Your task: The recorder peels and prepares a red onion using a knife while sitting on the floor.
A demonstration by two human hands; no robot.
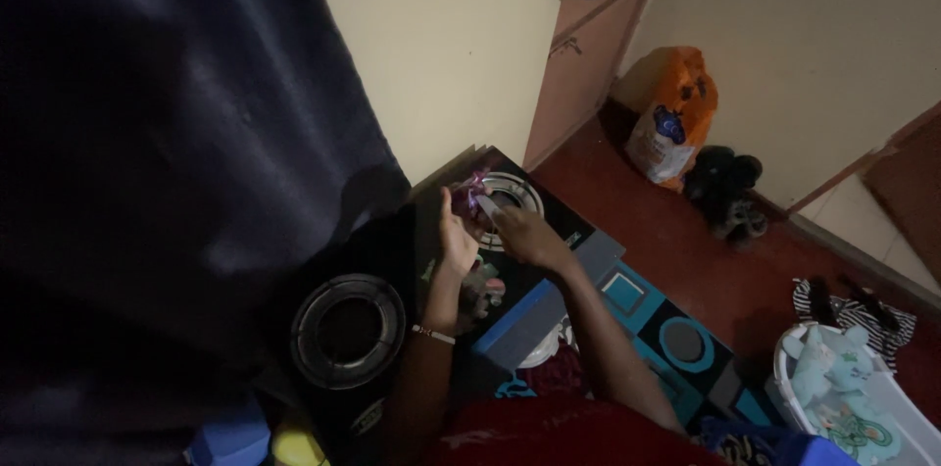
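Both my hands are raised over a black two-burner gas stove (412,241). My left hand (454,236) holds a small purple onion (469,194) at its fingertips. My right hand (524,231) grips a small knife (487,205) whose pale blade touches the onion. They hover above the far burner ring (524,190). The near burner ring (348,329) lies lower left, bare. A thin bracelet circles my left wrist (432,334). Something small and pale lies on the stove under my hands; the dim light hides its kind.
A dark curtain (167,152) fills the left side. An orange plastic bag (674,113) and dark shoes (727,190) sit by the far wall on the red floor. A patterned blue mat (676,339), a white tub of cloths (843,397) and striped fabric (863,314) lie to the right.
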